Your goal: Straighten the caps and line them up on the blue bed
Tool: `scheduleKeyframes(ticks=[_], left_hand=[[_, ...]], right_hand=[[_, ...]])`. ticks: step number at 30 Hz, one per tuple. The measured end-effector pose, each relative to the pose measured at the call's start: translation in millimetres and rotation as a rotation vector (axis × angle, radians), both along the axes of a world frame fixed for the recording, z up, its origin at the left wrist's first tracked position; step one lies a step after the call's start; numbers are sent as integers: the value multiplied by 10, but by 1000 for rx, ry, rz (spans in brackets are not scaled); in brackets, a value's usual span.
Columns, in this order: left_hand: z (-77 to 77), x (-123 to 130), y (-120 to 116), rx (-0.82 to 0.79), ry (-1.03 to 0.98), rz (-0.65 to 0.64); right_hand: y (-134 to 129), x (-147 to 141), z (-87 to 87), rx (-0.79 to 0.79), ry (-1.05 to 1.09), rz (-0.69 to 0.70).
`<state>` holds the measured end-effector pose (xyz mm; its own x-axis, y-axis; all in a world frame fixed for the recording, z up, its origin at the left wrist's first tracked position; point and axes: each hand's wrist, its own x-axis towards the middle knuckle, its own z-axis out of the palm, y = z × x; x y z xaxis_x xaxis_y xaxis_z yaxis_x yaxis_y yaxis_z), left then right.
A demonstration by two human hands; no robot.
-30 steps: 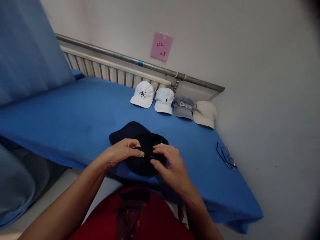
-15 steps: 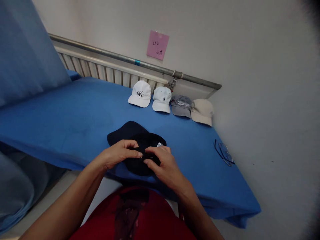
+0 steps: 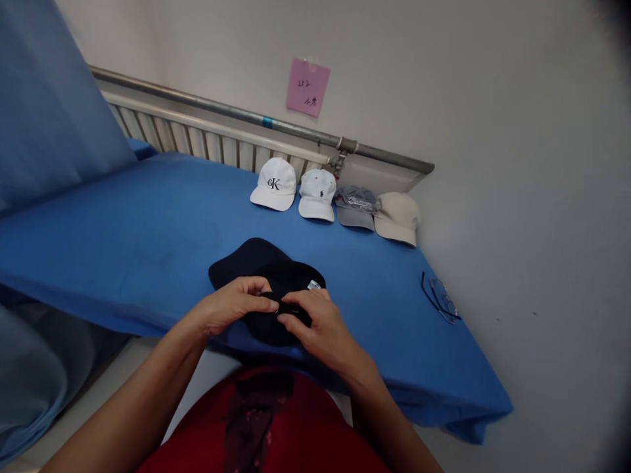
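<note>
A black cap (image 3: 251, 257) lies on the blue-covered surface in front of me, its brim to the upper left and a small white label inside at the right. My left hand (image 3: 239, 303) pinches the cap's strap from the left. From the right, my right hand (image 3: 315, 322) grips the same strap, thumb and forefinger close to the left thumb. A small shiny piece shows between the two hands, too small to make out.
Behind stand a white CK cap (image 3: 274, 184), a pale cap (image 3: 317, 195), a grey cap (image 3: 355, 207) and a beige cap (image 3: 397, 218). Glasses (image 3: 441, 299) lie at the right edge. A radiator (image 3: 221, 141) and pipe run along the wall; a blue curtain (image 3: 54, 98) hangs left.
The whole view has shifted slightly, with the scene a little further left. Both hands keep their hold on the black cap, with hardly any movement.
</note>
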<state>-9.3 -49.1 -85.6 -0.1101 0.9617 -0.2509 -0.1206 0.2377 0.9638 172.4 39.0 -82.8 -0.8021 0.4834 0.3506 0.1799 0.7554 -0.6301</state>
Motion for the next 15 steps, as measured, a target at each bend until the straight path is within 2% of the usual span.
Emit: scheduleKeyframes(ticks=[8, 15], left_hand=[[-24, 6, 5, 1, -21, 5], [-12, -40, -18, -13, -90, 29]], right_hand=[[-56, -62, -38, 20, -15, -49], [-20, 27, 25, 36, 19, 2]])
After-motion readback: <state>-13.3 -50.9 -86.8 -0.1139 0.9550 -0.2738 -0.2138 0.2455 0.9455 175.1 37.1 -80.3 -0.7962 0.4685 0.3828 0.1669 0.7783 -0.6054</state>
